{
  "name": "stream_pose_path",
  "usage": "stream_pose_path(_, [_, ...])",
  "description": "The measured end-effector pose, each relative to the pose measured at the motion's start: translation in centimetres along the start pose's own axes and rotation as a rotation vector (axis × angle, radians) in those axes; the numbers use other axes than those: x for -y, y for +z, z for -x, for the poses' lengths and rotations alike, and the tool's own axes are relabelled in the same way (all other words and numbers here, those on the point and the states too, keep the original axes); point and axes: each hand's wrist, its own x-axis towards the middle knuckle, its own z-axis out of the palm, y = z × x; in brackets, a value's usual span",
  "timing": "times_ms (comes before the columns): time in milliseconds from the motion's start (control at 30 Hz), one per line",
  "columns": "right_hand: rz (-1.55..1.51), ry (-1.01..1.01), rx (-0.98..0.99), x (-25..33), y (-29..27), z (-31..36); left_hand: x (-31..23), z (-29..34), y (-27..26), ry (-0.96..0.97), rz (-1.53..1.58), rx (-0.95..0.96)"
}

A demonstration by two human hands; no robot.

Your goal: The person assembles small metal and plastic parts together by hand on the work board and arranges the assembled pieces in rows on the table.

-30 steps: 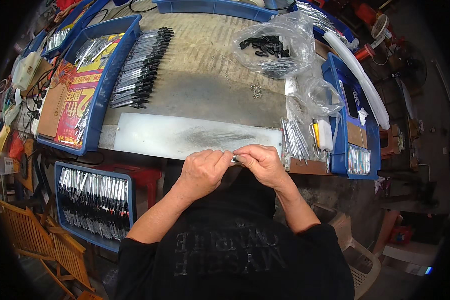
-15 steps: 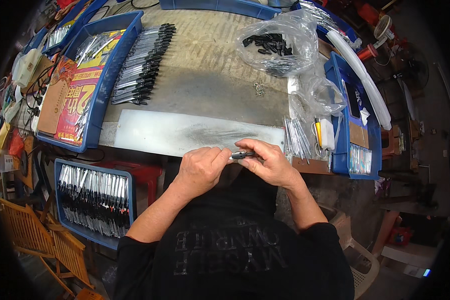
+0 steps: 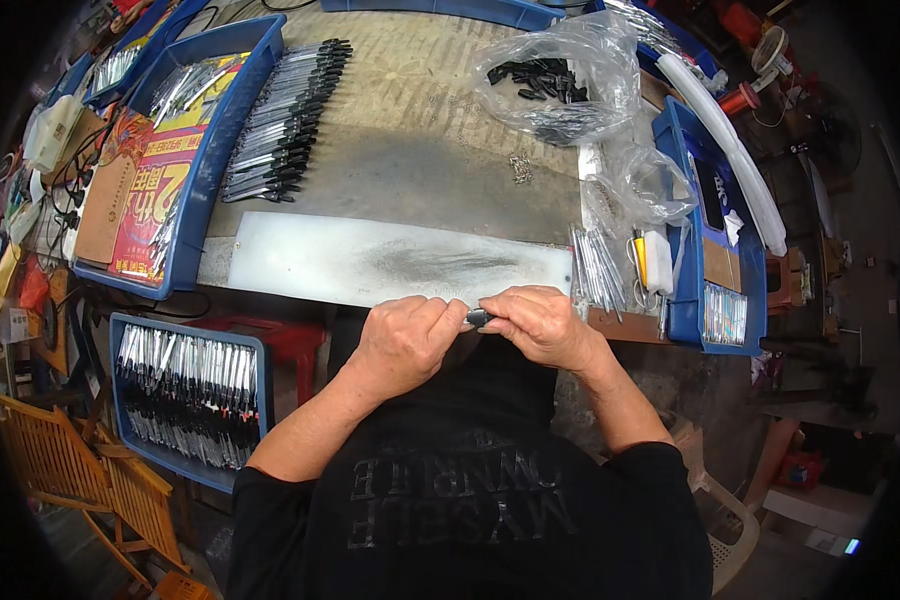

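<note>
The left hand (image 3: pixel 406 338) and the right hand (image 3: pixel 544 326) are both curled tight, thumbs and forefingers pinching a small dark pen part (image 3: pixel 480 317). It sits between the fingertips, mostly covered by them, just on the person's side of the white board (image 3: pixel 340 258) on the surface (image 3: pixel 420 165).

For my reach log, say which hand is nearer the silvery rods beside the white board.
Right: the right hand is below and left of the silvery rods; the left hand lies farther left.
</note>
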Motion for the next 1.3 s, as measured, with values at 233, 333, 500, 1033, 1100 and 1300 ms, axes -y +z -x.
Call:
stream_pose_path(233, [-0.034, -0.092, 0.056, 0.0, -0.1, -0.1, -0.3, 0.1, 0.0, 0.041, -0.021, 0.008])
stream_pose_path(333, [-0.064, -0.045, 0.021, 0.0, 0.0, 0.0, -0.3, -0.1, 0.1, 0.038, -0.01, 0.0])
stream_pose_path(500, [-0.074, 0.063, -0.001, 0.2, -0.1, 0.0, -0.2, -0.6, -0.3, 0.009, 0.018, 0.012])
stream_pose_path(1033, [0.013, -0.033, -0.094, -0.5, -0.6, 0.3, -0.5, -1.2, -0.7, -0.026, 0.082, 0.005])
stream_pose_path(1100, [-0.023, -0.046, -0.063, -0.8, -0.7, 0.2, -0.4, -1.2, -0.8, -0.019, 0.07, 0.023])
stream_pose_path(1300, [-0.02, -0.002, -0.098, -0.6, -0.7, 0.2, -0.7, -1.7, -0.9, -0.032, 0.029, 0.004])
